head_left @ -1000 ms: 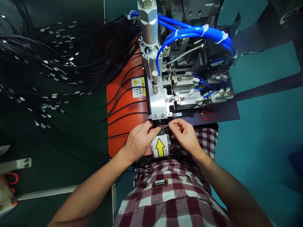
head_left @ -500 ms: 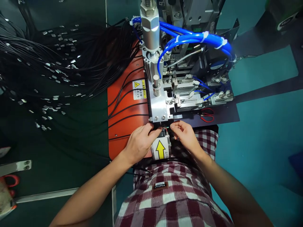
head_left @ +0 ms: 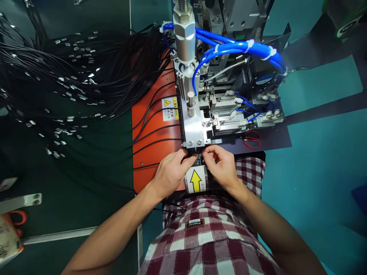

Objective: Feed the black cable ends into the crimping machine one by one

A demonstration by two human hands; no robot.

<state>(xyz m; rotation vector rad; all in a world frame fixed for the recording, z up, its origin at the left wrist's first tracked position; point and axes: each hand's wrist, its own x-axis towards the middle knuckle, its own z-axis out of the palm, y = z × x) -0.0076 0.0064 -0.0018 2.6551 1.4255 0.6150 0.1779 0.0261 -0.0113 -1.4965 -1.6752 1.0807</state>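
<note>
My left hand is at the front of the machine, over the edge of its orange plate. Its thumb and forefinger are closed on a black cable that runs in from the left beneath the hand. Facing it, my right hand pinches the thin wires at that cable's end. Fingertips cover most of these wires; only a small bit shows between the hands. Just below the fingertips are a small black block and a white label with a yellow arrow.
More black cables cross the orange plate into the machine. A large bundle of cables with shiny ends lies on the dark green table at left. Blue air hoses arch above the machine. Red-handled scissors lie to the right.
My right hand has moved left, closer to my left fingertips. Coloured wires that showed between the hands are now mostly covered. My left hand stays at the same spot on the machine.
</note>
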